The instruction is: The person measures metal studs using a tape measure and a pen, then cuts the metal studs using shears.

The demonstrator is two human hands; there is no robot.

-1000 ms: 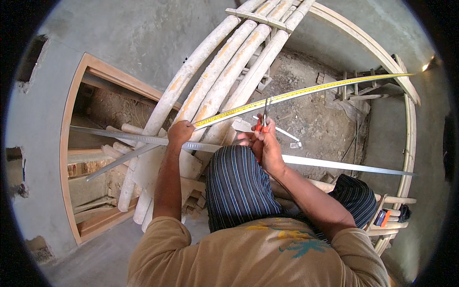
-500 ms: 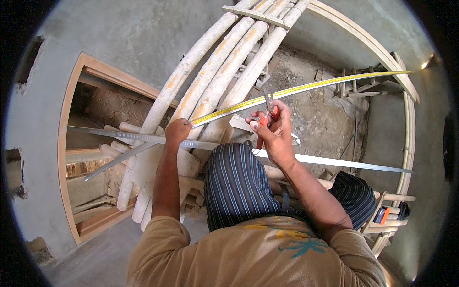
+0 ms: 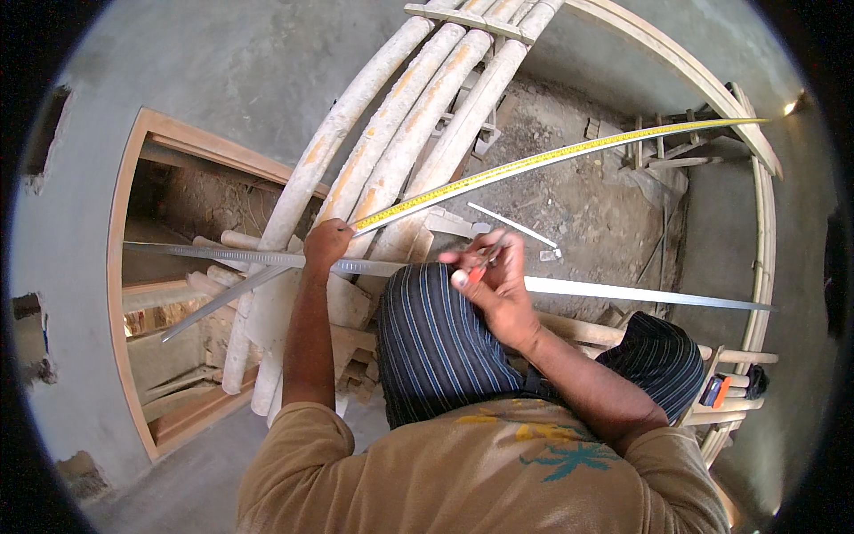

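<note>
My left hand [image 3: 328, 242] is closed around a thin metal strip and the end of a yellow measuring tape [image 3: 516, 166] laid along it. Both slant up to the far right, and the strip's tail [image 3: 233, 292] sticks out lower left of my fist. My right hand [image 3: 498, 289] grips red-handled snips [image 3: 480, 270] over my striped knee, clear of the tape. The fingers and blurring partly hide the tool's blades. A second, long metal strip [image 3: 623, 290] runs crosswise behind my right hand and past my left wrist.
Whitish round poles [image 3: 356, 125] form a platform, with a wooden crosspiece [image 3: 469, 23] at the far end. A wooden frame [image 3: 116, 294] borders an opening at left. Rubble ground [image 3: 569, 116] lies below. An orange-and-blue item [image 3: 714, 392] rests on poles at right.
My right hand has drawn the snips down and slightly left, away from the tape toward my knee. The left hand keeps its hold nearly in place. A thin white piece on the ground now shows fully.
</note>
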